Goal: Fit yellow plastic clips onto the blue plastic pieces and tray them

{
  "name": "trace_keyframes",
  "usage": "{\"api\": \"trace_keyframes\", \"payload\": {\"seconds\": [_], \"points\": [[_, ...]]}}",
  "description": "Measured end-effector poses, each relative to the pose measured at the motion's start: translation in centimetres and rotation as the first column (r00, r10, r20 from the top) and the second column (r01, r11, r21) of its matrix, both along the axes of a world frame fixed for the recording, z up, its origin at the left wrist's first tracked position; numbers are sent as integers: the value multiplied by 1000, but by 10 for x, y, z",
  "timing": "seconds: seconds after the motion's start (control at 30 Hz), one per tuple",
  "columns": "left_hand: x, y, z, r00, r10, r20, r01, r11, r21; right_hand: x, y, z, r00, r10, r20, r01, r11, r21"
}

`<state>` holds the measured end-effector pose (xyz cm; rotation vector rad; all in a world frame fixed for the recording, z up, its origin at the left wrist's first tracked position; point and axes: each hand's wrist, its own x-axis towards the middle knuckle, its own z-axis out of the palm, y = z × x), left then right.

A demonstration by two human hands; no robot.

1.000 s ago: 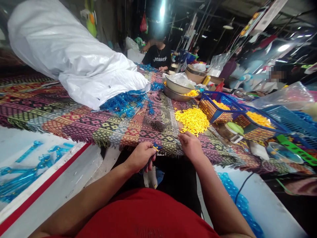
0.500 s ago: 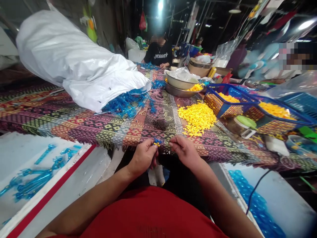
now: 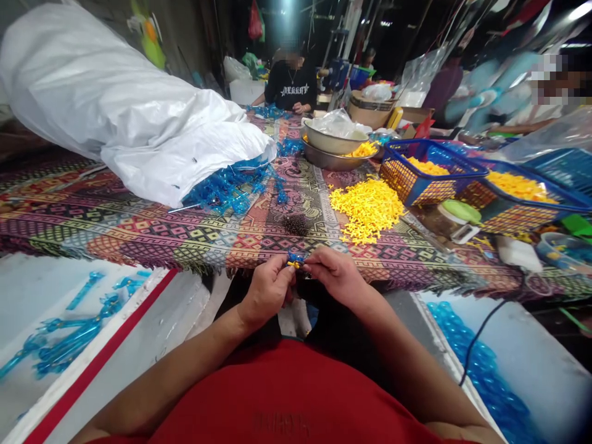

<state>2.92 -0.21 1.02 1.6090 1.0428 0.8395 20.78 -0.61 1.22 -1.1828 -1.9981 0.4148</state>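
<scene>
My left hand [image 3: 267, 288] is closed on a small blue plastic part [image 3: 295, 259] with a yellow piece on its end, held at the near edge of the patterned tablecloth [image 3: 139, 228]. My right hand [image 3: 337, 275] pinches the same spot from the right, fingertips meeting the left hand's. Just beyond my hands lie a small dark heap [image 3: 296, 224] and a loose pile of yellow plastic pieces [image 3: 367, 209]. Blue transparent parts [image 3: 226, 188] spill from a big white sack [image 3: 120, 111].
Blue wire baskets [image 3: 428, 179] with yellow pieces and metal bowls [image 3: 333, 151] stand at the right. White bins hold blue parts at lower left [image 3: 55, 333] and lower right [image 3: 485, 376]. A person in a black shirt [image 3: 292, 86] sits at the far end; another person is at the far right.
My right hand came back from the yellow pile and joined the left hand at the blue part. The view shifted slightly.
</scene>
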Motion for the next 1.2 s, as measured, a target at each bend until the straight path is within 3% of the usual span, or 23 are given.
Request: {"api": "trace_keyframes", "payload": {"seconds": [0.23, 0.33, 0.5, 0.57, 0.7, 0.77, 0.83, 0.93, 1.03, 1.1, 1.2], "points": [[-8, 5, -6, 994, -50, -98, 75, 958, 276, -2, 4, -6, 941, 24, -339, -134, 943, -305], [-10, 7, -6, 997, -66, -42, 74, 967, 242, -6, 8, -11, 893, 6, -450, -188, 914, -360], [-6, 8, -8, 989, -71, 130, 68, 997, 24, -10, 10, -9, 863, -48, -503, -171, 908, -382], [-7, 8, -10, 996, -32, 85, 26, 997, 78, -12, 11, -9, 872, -61, -485, -147, 913, -380], [-11, 12, -16, 997, 67, -30, -53, 943, 330, -15, 14, -16, 833, -83, -547, -199, 878, -436], [-12, 14, -17, 998, 61, -34, -47, 947, 319, -18, 16, -19, 809, -92, -581, -235, 854, -463], [-12, 14, -17, 1000, 27, 2, -27, 980, 198, -18, 17, -19, 812, -97, -575, -243, 840, -485], [-10, 13, -14, 992, 26, 123, -22, 999, -30, -10, 20, -14, 891, -102, -442, -142, 862, -486], [-9, 14, -13, 970, 69, 231, -24, 981, -192, 8, 26, -11, 969, -189, -159, 134, 943, -305], [-8, 15, -14, 954, 92, 284, -20, 969, -245, 20, 31, -13, 962, -268, 50, 272, 957, -103], [-6, 18, -18, 931, 126, 344, -20, 955, -294, 30, 35, -18, 878, -313, 363, 318, 947, 49]]}}
